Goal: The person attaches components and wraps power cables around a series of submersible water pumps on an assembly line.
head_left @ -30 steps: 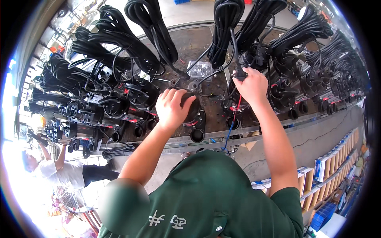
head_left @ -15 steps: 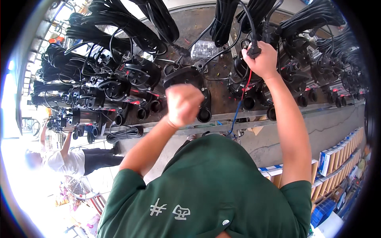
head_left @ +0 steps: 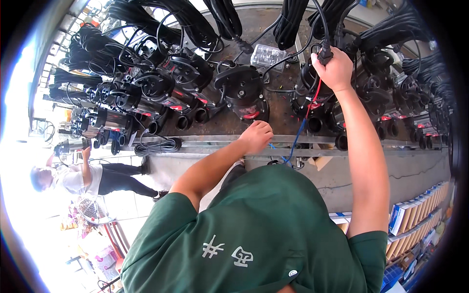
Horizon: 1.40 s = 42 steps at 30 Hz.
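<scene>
My left hand (head_left: 257, 136) is closed over the front outlet of a black submersible pump (head_left: 243, 93), and it hides most of that outlet. This pump stands upright on the bench, with a round black top and a red mark on its body. Farther right, my raised right hand (head_left: 335, 70) is wrapped round a black cable connector (head_left: 325, 52). A black cable leads up from the connector. Below this hand, a line that is red above (head_left: 316, 93) and blue lower down (head_left: 297, 139) runs over the bench's front edge. What it joins inside my grip is hidden.
More pumps with coiled black cables crowd the bench (head_left: 278, 110) on both sides. A clear plastic box (head_left: 267, 57) lies behind the middle pump. A cable coil (head_left: 159, 146) hangs at the front edge. Another person (head_left: 80, 178) works far left. Cartons (head_left: 415, 215) stand lower right.
My left hand has dropped from the pump's top to its front outlet. My right hand keeps its grip on the connector. The view has shifted slightly.
</scene>
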{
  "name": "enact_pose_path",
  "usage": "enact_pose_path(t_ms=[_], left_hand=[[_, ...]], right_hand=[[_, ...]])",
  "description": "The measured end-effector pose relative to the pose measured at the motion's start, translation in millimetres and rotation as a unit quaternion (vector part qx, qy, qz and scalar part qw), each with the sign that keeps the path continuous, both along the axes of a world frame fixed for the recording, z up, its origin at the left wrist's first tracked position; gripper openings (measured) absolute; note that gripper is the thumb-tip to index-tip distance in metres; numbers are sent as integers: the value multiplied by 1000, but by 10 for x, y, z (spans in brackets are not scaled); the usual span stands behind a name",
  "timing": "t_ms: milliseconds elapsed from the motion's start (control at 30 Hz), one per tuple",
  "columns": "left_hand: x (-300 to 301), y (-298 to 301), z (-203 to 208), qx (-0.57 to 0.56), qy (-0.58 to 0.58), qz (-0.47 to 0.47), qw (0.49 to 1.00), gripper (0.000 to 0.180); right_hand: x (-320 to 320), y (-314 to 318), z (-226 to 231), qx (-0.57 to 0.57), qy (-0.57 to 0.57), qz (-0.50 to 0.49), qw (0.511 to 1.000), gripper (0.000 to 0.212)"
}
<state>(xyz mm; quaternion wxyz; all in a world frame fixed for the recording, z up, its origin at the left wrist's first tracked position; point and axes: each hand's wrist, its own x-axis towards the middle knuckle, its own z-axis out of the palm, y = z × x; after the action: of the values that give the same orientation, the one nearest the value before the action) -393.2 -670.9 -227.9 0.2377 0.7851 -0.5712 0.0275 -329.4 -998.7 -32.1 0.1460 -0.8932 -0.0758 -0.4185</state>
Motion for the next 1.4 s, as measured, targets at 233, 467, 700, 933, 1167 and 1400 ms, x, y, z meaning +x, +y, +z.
enact_pose_path(t_ms=[233, 467, 700, 933, 1167, 1400], left_hand=[[-76, 6, 225, -61, -23, 3, 998, 21], [773, 175, 2059, -232, -214, 107, 943, 31], [1278, 285, 2155, -99, 20, 113, 989, 31], [703, -260, 2139, -98, 22, 304, 947, 34], [1804, -948, 2110, -33, 22, 424, 905, 29], [2759, -1285, 1907, 81, 75, 395, 912, 34]], right_hand=[[21, -28, -20, -8, -9, 2, 1000, 29], [-38, -21, 17, -5, -29, 0, 1000, 30], [-32, 8, 35, -8, -17, -4, 1000, 28], [-46, 13, 27, -12, -20, -8, 1000, 29], [-32, -41, -25, 0, -9, -16, 1000, 30], [-31, -8, 28, -10, 18, -39, 999, 32]])
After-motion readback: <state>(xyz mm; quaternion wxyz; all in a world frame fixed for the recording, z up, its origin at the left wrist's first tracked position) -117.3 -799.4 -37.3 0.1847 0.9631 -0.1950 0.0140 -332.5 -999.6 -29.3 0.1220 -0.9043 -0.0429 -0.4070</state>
